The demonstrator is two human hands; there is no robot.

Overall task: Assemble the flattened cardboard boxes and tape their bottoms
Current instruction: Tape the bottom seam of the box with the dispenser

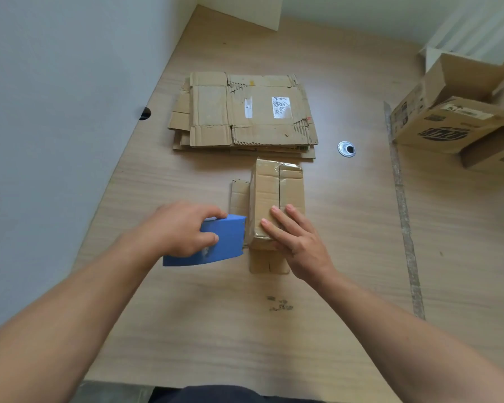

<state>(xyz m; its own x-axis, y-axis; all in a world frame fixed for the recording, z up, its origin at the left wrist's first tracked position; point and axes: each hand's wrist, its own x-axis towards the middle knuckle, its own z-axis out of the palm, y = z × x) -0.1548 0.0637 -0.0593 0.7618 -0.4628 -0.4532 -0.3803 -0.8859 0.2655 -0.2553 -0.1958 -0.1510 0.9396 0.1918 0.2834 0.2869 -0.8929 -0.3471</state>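
At desk (346, 257) centre, small box (266, 193) lies seam up, flattened stack (245, 117) at its 12 o'clock; right hand (300, 242) presses flat on it, left hand (181, 228) grips blue tape dispenser (229, 232) at its 9 o'clock. Light, easily dented cardboard, judged best steadied beside the seam

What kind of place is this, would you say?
Probably a small packing workspace: a stack of flattened cardboard boxes on a wood-grain table, a blue tape dispenser, and assembled boxes to the right.
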